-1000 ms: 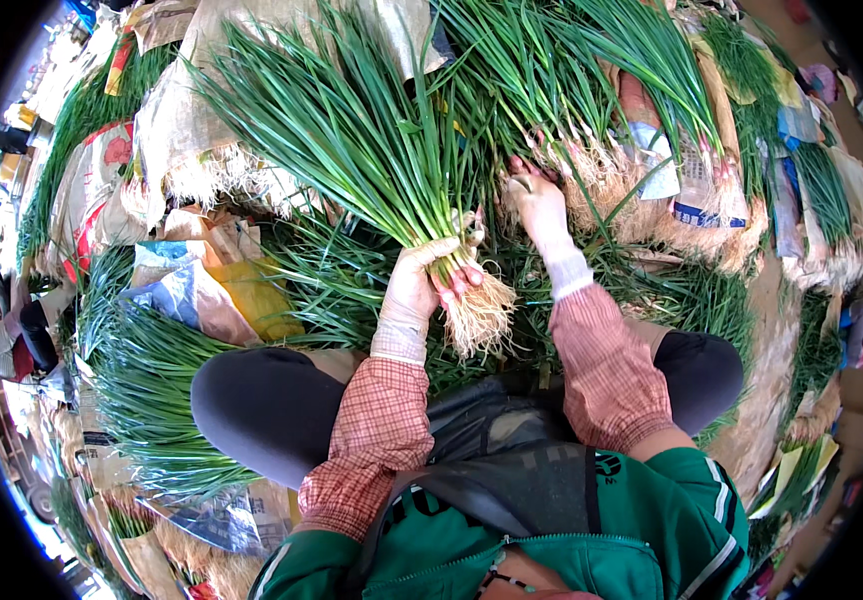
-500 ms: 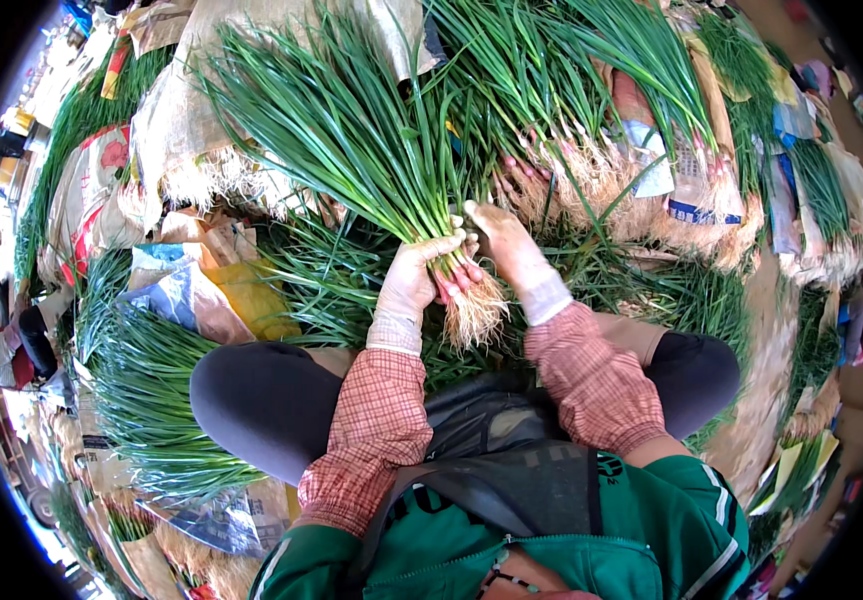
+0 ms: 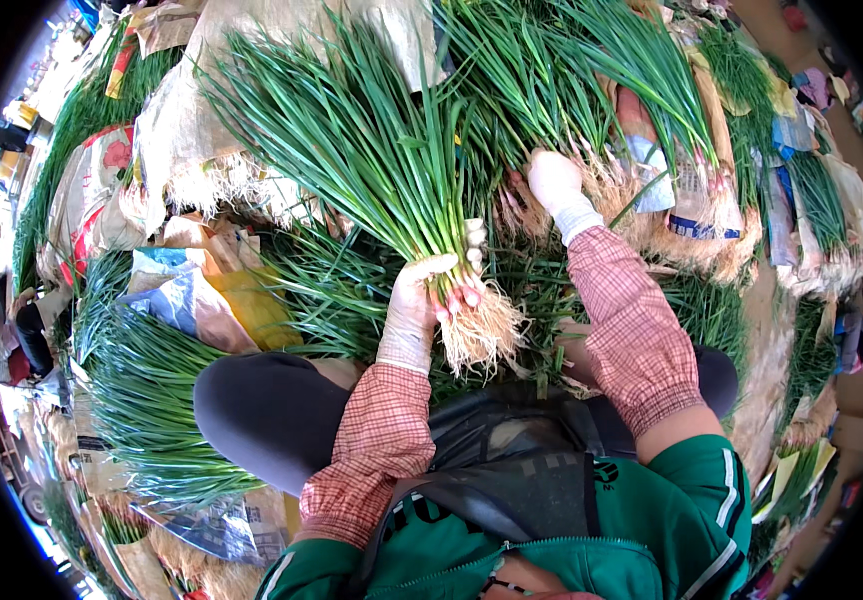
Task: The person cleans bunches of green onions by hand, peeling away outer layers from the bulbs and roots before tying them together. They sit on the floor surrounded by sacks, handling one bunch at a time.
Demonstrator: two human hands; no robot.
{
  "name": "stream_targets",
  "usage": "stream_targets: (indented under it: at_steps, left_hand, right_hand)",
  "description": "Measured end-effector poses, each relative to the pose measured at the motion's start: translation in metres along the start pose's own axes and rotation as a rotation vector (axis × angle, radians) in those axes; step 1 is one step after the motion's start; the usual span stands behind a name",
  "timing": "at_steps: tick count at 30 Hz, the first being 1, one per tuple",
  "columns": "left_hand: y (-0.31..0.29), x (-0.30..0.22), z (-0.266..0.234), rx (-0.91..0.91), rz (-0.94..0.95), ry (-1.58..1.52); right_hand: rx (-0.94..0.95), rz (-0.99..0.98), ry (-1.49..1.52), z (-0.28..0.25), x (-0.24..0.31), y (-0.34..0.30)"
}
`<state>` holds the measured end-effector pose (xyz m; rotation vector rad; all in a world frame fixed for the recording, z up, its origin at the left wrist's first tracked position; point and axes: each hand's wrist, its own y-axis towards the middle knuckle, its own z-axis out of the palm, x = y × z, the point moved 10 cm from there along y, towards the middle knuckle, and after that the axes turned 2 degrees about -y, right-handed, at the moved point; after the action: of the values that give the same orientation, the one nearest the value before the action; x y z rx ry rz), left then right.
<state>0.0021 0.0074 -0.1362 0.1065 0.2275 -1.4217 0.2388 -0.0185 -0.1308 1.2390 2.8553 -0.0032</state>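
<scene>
My left hand point(image 3: 413, 295), in a pale glove, is closed round the lower stems of a thick bunch of spring onions point(image 3: 371, 150). Their long green leaves fan out to the upper left. Pinkish bulbs and tangled pale roots point(image 3: 486, 325) hang below the fingers, and its gloved fingertips show on the bunch's right side. My right hand point(image 3: 556, 185), gloved too, is apart from the bunch. It touches the bulb end of a heap of spring onions point(image 3: 521, 75) lying beyond; its fingers point down into the heap and are mostly hidden.
A whitish sack point(image 3: 241, 110) lies over more onions at the far left. By my left knee are a pile of green onions point(image 3: 146, 400) and a yellow and blue plastic sheet point(image 3: 256, 305). Loose leaves point(image 3: 336, 290) lie before my folded legs. Another person point(image 3: 16, 340) is at the left rim.
My right hand has left the bunch and moved right and away from me to the onion heap. My left hand still holds the bunch, now slightly lower.
</scene>
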Motion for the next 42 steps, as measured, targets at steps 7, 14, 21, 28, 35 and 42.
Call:
stream_targets:
  at_steps: [7, 14, 21, 28, 35, 42]
  left_hand:
    - [-0.004, -0.008, -0.015, -0.241, 0.095, 0.217]
    - [-0.008, -0.004, -0.027, -0.271, 0.043, 0.295]
    - [-0.003, 0.0, 0.003, -0.049, 0.132, 0.002]
    - [-0.006, -0.004, 0.005, -0.11, 0.16, 0.114]
    - [-0.013, -0.002, 0.003, -0.14, 0.057, 0.276]
    - [-0.01, 0.002, -0.006, -0.186, 0.104, 0.3]
  right_hand:
    - [0.561, -0.187, 0.78, -0.013, 0.065, -0.127]
    - [0.451, 0.172, 1.639, 0.01, 0.097, -0.113]
    - [0.656, 0.51, 2.344, 0.107, 0.094, -0.125]
    - [-0.082, -0.102, 1.177, -0.066, 0.049, -0.098]
    - [-0.225, -0.165, 0.813, -0.094, 0.106, -0.04]
    - [-0.042, 0.02, 1.434, -0.055, 0.093, -0.037]
